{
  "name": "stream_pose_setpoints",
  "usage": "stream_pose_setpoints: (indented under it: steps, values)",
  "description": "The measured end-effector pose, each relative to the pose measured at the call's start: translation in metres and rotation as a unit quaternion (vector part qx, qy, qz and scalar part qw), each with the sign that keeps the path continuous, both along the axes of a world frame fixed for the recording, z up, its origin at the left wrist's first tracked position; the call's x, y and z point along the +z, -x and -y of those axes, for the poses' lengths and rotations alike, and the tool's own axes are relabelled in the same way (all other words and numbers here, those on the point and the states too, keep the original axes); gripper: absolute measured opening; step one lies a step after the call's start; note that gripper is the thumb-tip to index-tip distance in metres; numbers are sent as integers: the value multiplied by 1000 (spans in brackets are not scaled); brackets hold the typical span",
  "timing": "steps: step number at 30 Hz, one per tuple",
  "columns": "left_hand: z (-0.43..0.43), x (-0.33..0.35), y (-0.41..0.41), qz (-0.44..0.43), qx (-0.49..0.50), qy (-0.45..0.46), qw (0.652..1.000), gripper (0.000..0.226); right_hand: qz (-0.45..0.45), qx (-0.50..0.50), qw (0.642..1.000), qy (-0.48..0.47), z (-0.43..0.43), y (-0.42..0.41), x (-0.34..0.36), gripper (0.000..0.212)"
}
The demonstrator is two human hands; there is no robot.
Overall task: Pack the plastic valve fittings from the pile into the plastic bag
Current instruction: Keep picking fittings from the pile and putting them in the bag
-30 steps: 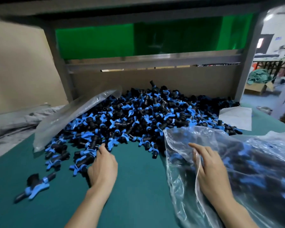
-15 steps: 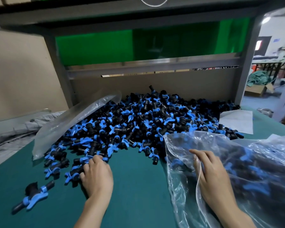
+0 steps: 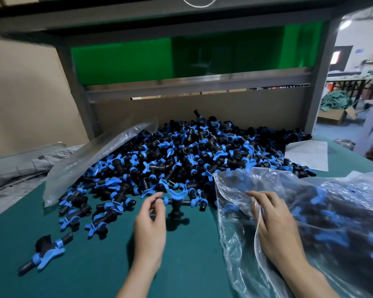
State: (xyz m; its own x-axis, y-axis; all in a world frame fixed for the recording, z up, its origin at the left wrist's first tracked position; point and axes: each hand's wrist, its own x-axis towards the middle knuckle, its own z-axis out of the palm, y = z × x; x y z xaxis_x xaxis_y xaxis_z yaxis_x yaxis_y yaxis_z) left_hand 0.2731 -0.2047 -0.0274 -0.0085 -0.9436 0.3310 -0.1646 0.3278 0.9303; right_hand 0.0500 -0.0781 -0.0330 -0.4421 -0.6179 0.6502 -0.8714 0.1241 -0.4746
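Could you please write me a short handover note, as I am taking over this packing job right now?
Left hand: pinches one fitting by its end, lifted just off the table, near the bag's mouth.
Right hand: holds the edge of the bag open.
Done: the bag already holds many fittings.
Left: drop this one in, then work through the big pile behind; a stray fitting lies near left.

Visible body: left hand (image 3: 150,231) and right hand (image 3: 276,229), both bare. Left forearm (image 3: 136,280) and right forearm (image 3: 310,280) also bare, uncovered right down to the bottom frame edge. Fingers (image 3: 265,197) slim, bare along their whole length. Rest of the person is out of frame, so clothing can't be told.
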Motion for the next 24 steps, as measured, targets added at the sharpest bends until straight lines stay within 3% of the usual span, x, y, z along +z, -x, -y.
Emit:
stream_pose_setpoints:
  steps: [4, 11, 24]
  values:
    - [-11, 2, 35, -126, -65, -84, 986, 16, -2, 0, 1000, 0, 0, 0, -1, 30]
    - [-3, -9, 38, -148, -56, -141, 977, 38, -2, -3, 1000, -5, 1, 1, -1, 28]
    - [-5, -5, 34, -205, -72, -163, 962, 37, -1, -1, 1000, -1, 1, 2, -1, 27]
